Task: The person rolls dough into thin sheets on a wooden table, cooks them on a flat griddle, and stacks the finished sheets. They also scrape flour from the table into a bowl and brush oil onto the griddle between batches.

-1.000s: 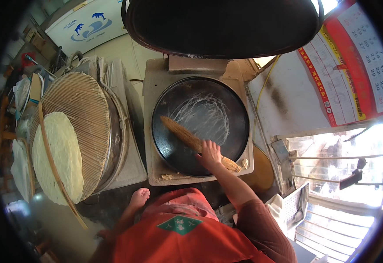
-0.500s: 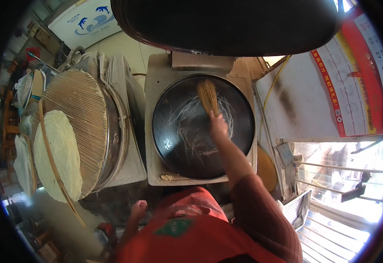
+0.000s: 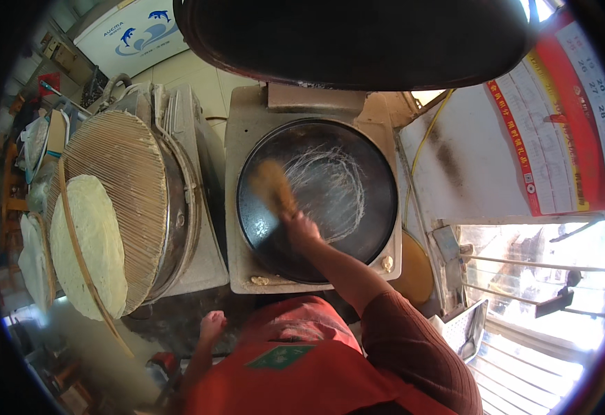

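Observation:
My right hand (image 3: 304, 232) is closed round the handle of a straw whisk brush (image 3: 273, 188), whose bristles are smeared by motion. The brush is over the left part of a round black griddle (image 3: 268, 252). Pale powdery streaks curve across the middle and right of the cooking surface. My left hand (image 3: 212, 324) hangs low beside my red apron (image 3: 281, 373), away from the griddle. Its fingers look curled in, and whether anything is in them is too small to make out.
A large black lid (image 3: 358, 41) is raised behind the griddle. On the left, a round slatted rack (image 3: 143, 180) carries a thin pale flatbread (image 3: 95, 242) with a curved wooden strip (image 3: 81, 249) across it. Dough scraps (image 3: 259, 281) lie on the stove's front edge. A calendar (image 3: 558, 138) hangs at right.
My right hand has swept the brush from the griddle's upper middle leftward and toward me. The powdery streaks have shifted into an arc. My left hand stays low at my side.

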Demonstrator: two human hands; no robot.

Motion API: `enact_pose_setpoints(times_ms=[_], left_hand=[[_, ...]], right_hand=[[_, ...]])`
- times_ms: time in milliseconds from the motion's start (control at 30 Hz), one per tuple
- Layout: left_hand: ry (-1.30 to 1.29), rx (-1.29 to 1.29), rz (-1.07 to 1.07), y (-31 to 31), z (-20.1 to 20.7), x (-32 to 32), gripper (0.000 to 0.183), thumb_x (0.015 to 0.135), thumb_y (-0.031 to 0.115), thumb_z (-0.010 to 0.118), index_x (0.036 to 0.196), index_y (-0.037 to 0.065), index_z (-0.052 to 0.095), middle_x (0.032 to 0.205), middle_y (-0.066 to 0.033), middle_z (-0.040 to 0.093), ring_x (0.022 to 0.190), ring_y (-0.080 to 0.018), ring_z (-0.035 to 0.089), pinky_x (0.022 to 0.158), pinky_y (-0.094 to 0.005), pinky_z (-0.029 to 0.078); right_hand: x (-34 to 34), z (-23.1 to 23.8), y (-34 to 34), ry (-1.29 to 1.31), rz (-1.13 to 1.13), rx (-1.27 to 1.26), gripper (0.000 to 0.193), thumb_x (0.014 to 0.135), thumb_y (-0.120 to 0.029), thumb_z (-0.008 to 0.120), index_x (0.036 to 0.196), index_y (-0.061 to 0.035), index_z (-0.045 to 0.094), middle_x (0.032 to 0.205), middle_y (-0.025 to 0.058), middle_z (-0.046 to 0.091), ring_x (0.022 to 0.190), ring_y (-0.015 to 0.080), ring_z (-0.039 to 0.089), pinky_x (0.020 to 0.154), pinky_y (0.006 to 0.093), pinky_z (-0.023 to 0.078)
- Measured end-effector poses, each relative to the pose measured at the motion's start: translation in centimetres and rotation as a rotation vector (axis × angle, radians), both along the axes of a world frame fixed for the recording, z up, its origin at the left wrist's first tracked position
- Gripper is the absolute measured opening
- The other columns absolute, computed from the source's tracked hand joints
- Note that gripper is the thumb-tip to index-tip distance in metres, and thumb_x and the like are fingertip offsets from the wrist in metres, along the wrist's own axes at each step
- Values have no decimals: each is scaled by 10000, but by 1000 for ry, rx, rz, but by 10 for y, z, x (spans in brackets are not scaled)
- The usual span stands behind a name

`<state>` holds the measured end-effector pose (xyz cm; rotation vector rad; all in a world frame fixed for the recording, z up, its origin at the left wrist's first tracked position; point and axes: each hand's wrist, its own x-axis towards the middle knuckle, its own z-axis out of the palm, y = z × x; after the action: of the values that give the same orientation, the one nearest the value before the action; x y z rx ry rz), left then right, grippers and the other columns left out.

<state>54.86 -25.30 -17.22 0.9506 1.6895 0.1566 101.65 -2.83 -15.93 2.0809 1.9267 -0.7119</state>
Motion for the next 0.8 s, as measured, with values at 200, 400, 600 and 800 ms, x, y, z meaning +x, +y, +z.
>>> enact_pose_setpoints(times_ms=[200, 400, 600, 800], left_hand=[[-13, 37, 11, -10, -22, -19, 261, 923, 246, 621, 1016, 20, 711, 818, -57, 711, 741, -145, 674, 687, -316, 544], [53, -24, -163, 0, 6, -8, 272, 924, 244, 614, 1032, 10, 703, 817, -66, 711, 736, -136, 671, 679, -306, 540], [-58, 31, 57, -1, 9, -8, 285, 908, 270, 623, 1040, 38, 722, 815, -94, 724, 758, -173, 698, 703, -332, 547], [113, -48, -252, -16, -10, -25, 282, 891, 279, 634, 1028, 52, 729, 814, -108, 720, 757, -200, 705, 704, -339, 548]], right_hand=[[21, -48, 15, -127, -269, 50, 320, 1006, -220, 507, 1324, -191, 532, 1079, 147, 612, 952, 289, 700, 737, 393, 601], [29, -2, 19, -245, 107, 54, 353, 965, -185, 543, 1318, -187, 528, 1040, 122, 618, 900, 260, 706, 716, 379, 599], [48, 49, 15, -364, -331, 123, 406, 978, -194, 531, 1381, -233, 512, 1045, 122, 618, 864, 255, 716, 680, 374, 596], [48, 58, -60, -281, 129, -241, 508, 957, -151, 525, 1444, -288, 469, 1055, 113, 590, 929, 243, 679, 713, 376, 592]])
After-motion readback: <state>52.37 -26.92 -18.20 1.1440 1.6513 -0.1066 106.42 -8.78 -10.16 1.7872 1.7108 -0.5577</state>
